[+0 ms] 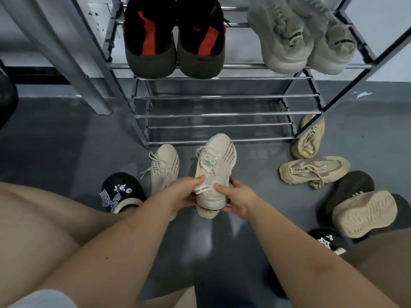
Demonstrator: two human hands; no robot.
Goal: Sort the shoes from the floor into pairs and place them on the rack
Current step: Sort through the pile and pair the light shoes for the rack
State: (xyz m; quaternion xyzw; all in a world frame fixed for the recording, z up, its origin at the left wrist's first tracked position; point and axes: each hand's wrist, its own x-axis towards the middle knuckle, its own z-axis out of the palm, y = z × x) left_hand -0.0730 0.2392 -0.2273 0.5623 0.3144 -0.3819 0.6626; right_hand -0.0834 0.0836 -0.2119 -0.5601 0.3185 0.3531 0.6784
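Cream knit sneaker (214,167) gripped at heel by left hand (184,193) and right hand (236,197), toe toward rack (222,114); mate (164,166) lies just left.

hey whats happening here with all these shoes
A person crouched in front of a shoe rack is sorting shoes into pairs. Both hands, left hand and right hand, have a grip on the heel of a cream sneaker. Its match lies on the floor just to the left. The rack's upper shelf already carries a black and red pair and a grey pair. The lower bars hold nothing visible, and several loose shoes lie on the floor at right.
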